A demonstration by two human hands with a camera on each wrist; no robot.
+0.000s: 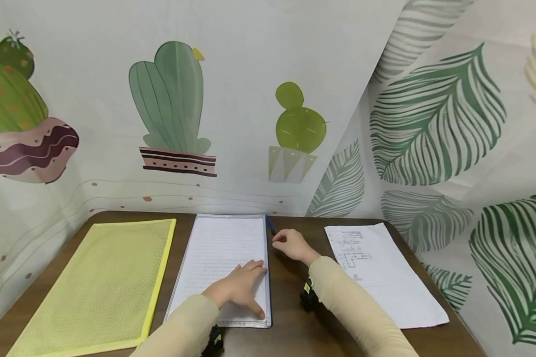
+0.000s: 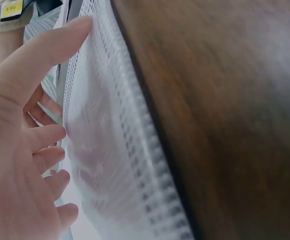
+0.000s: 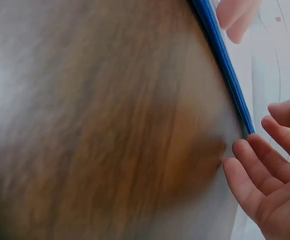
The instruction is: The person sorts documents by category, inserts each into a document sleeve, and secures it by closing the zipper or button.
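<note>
A white mesh-edged document pouch (image 1: 219, 243) lies flat on the table, with a printed sheet visible through its clear face. A blue zipper (image 3: 228, 75) runs along its right side. My left hand (image 1: 243, 285) rests on the pouch's lower right part with its fingers spread and its thumb near the bottom corner. Beyond the pouch's upper right edge, my right hand (image 1: 293, 244) is at the far end of the zipper. Its fingers are loosely bent and the thumb stands apart from them; the right wrist view shows no pinch, with the fingertips close by the zipper's end.
To the left lies a yellow mesh pouch (image 1: 102, 277). A white sheet with printed drawings (image 1: 379, 282) lies on the right side of the brown wooden table (image 1: 290, 307). Behind the table hangs a cloth (image 1: 241, 99) with cactus and leaf prints.
</note>
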